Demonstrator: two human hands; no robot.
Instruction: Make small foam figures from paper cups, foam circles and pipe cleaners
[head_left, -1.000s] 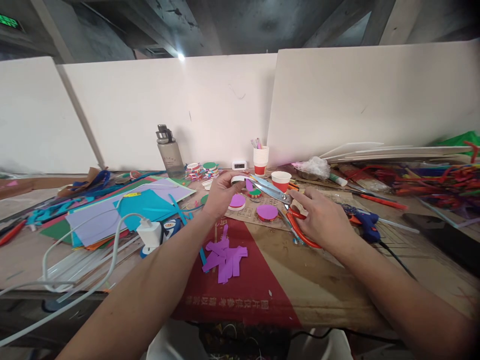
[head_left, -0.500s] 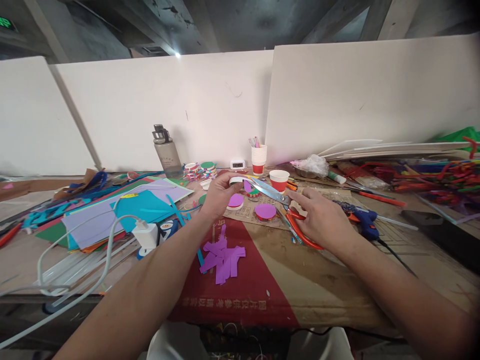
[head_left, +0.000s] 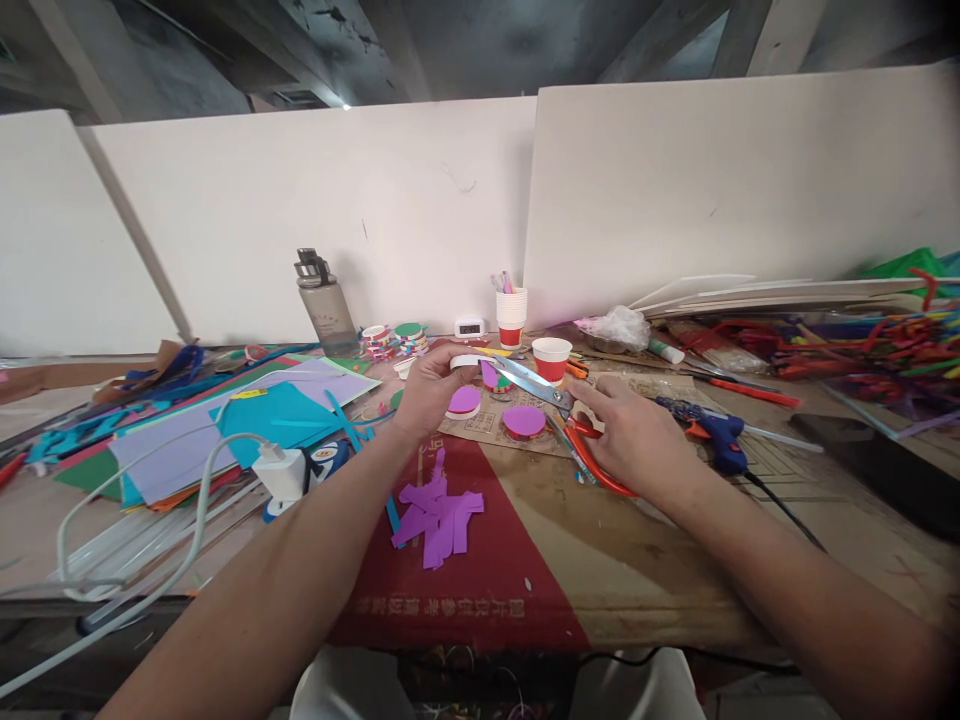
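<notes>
Left hand of mine was curled around a small white ring with a purple piece on it, pinching it just above the worktop, a little beyond the middle of the red patch on the cardboard. My right hand was closed on the orange handles of the scissors, with the steel blades parted and their tips pointing left toward the white ring, close enough that I could not tell whether they touched it. Below the left hand lay a white-rimmed purple disc, and a second purple disc sat just left of the scissor handles. Nearer to me, a loose heap of purple paper strips lay on the red patch. To the left I saw a spread of coloured paper sheets, with a white charger block and cable on its near edge. Against the white back panel stood a grey water bottle, a stack of paper cups holding pens and a single red-and-white paper cup. A blue glue gun lay just right of my right hand.
</notes>
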